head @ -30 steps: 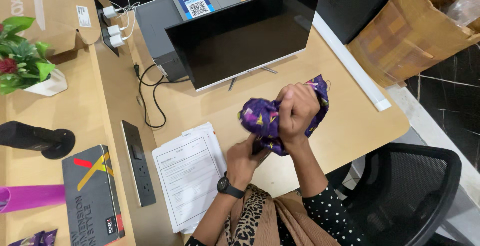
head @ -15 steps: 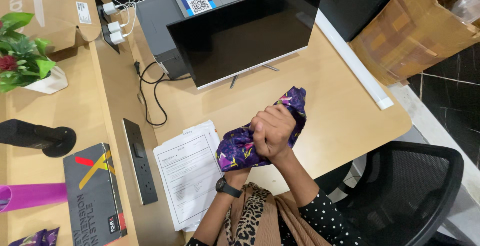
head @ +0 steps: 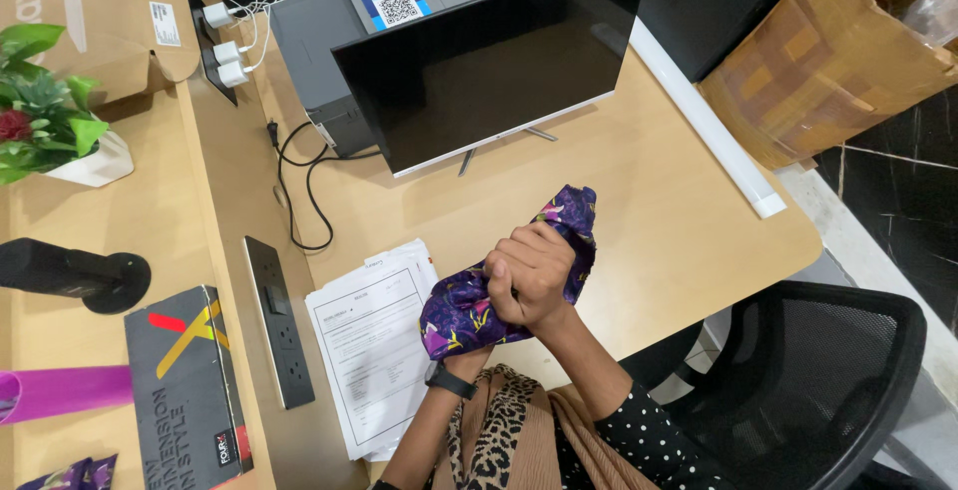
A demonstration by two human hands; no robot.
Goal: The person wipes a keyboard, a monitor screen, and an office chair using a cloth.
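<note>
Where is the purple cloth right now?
The purple cloth is bunched in the right hand, above the desk edge, just right of the papers.

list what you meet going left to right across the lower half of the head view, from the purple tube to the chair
purple tube → dark box → black power strip → printed papers → purple patterned cloth bunched in the hands → right hand → black office chair
</note>
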